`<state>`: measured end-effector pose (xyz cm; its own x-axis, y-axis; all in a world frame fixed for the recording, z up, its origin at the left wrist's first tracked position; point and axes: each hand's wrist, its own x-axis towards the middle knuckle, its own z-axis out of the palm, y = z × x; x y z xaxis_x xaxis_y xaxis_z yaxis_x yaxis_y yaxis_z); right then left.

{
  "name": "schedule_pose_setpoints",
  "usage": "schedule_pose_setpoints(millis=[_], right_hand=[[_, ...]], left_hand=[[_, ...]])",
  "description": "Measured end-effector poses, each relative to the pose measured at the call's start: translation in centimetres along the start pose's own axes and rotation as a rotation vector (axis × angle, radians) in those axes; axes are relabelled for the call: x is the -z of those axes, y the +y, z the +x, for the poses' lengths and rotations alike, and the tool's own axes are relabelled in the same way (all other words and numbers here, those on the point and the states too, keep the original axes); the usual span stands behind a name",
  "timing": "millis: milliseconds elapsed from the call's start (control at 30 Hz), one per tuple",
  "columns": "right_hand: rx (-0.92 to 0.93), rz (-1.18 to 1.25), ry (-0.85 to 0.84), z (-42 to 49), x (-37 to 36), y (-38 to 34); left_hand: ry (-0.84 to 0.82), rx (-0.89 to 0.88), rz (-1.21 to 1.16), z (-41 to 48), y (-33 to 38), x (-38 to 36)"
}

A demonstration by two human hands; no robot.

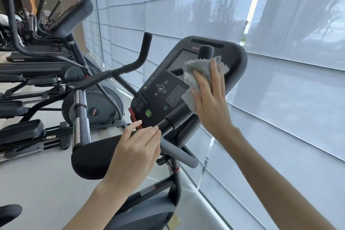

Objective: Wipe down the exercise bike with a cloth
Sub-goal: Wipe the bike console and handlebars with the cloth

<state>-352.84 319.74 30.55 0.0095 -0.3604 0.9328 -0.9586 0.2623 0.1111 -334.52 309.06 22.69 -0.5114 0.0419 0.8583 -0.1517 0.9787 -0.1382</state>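
- Grey and frayed at the edges, the cloth [194, 78] is pressed against the right side of the console [158, 102], covering the spot where the screen [179, 59] meets the keypad [174, 95].
- The right hand [211, 102] lies flat on it, fingers straight and slightly spread. It pushes rather than grips, so only pressure holds the cloth in place.
- The left hand [134, 147] sits at the lower edge of the console, fingers nearly straight and holding nothing. Its tips touch the edge just beside the red clip [133, 115], and it seems to be steadying the head of the exercise bike [176, 177].
- The step in hand looks like wiping the console face. The lower left of it, around the green button [148, 113], looks likely to be next.
- To do it well, keep the palm pressure even so the cloth does not bunch or slip out from under the flat fingers.
- Work in overlapping passes from the screen down across the keypad, not in scattered dabs.
- Go lightly over the buttons, the green one most of all, since a firm press could start the machine.
- An upright grip [205, 51] stands in front of the console's top, just above the cloth. Wipe around it rather than dragging the cloth over it.
- The curved handlebar [179, 152] below the console would come afterwards.
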Motion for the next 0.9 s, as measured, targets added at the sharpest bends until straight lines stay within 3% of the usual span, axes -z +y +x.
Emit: schedule_pose_setpoints(millis=[200, 300, 467, 567, 767, 900], right_hand=[[0.373, -0.481, -0.154, 7.4, -0.7, 5.1], [0.416, -0.508, -0.284, 8.0, -0.7, 5.2], [0.574, -0.464, -0.295, 5.5, -1.5, 3.9], [0.537, -0.372, -0.371, 3.0, -2.2, 2.4], [0.218, -0.087, -0.574, 1.0, -2.4, -1.1], [0.16, 0.033, -0.559, -0.3, -2.3, -2.1]], left_hand=[[0.005, -0.023, -0.016, 0.1, -0.6, -0.2], [0.002, -0.029, -0.017, 0.1, -0.6, -0.1], [-0.004, -0.019, -0.031, 0.0, -0.6, 0.2], [-0.011, -0.013, -0.031, -0.2, -0.6, 0.4], [-0.015, -0.009, -0.024, -0.3, -0.6, 0.5], [0.001, -0.007, -0.025, -0.2, -0.6, 0.3]])
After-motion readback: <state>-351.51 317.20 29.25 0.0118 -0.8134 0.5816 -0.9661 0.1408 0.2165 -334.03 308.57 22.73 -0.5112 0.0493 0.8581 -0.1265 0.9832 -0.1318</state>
